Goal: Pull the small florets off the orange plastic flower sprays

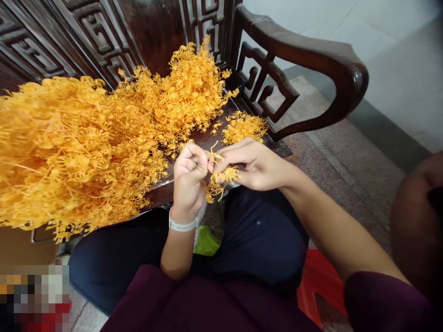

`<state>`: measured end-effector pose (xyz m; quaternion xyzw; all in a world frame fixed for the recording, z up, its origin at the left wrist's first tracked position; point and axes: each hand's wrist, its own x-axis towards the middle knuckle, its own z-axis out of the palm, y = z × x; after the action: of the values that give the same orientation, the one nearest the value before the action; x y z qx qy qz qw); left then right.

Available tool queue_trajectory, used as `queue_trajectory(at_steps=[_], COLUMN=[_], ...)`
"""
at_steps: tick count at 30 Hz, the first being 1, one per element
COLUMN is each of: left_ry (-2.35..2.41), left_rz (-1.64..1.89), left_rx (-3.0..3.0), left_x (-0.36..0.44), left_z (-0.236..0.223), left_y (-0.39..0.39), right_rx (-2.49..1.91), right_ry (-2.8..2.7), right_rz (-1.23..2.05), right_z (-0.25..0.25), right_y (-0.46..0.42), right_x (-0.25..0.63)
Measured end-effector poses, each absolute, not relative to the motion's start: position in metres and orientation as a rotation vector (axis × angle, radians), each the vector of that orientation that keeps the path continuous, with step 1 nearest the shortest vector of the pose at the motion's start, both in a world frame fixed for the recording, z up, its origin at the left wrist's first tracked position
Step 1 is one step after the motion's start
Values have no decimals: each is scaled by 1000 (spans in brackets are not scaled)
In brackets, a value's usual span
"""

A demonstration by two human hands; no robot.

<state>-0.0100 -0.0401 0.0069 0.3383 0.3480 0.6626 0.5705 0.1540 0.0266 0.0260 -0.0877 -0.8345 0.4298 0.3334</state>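
Note:
My left hand (189, 171), with a pale watch strap at the wrist, is closed in a pinch over my lap. Its fingertips meet those of my right hand (254, 163), which is also closed. Between and below the fingers hang orange plastic flower sprigs (226, 175) with thin, spidery petals. Which piece each hand pinches is partly hidden by the fingers. Just beyond my right hand, a small heap of loose orange flower pieces (245, 127) lies on the dark wooden bench seat (204, 138).
A large pile of orange plastic flower stems (86, 147) covers the bench to the left. A carved backrest (152, 32) and a curved armrest (311, 50) bound the seat. Something bright green (207, 240) shows below my hands, and a red plastic stool (320, 286) at lower right.

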Motion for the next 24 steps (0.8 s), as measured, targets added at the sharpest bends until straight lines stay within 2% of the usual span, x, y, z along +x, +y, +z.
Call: queue_trajectory(at_steps=[7, 14, 19, 24], left_ry=[745, 701, 773, 789], left_rz=[1494, 1525, 1581, 1633], left_rx=[737, 622, 579, 561], left_x=[-9, -27, -41, -54], left_z=[9, 15, 13, 3], left_y=[-42, -34, -29, -24], right_rx=[-194, -26, -278, -812], right_ry=[-2182, -2191, -1923, -1778], right_rz=[1193, 1478, 1525, 1236], right_z=[30, 31, 28, 6], right_y=[28, 17, 28, 88], right_x=[156, 150, 156, 194])
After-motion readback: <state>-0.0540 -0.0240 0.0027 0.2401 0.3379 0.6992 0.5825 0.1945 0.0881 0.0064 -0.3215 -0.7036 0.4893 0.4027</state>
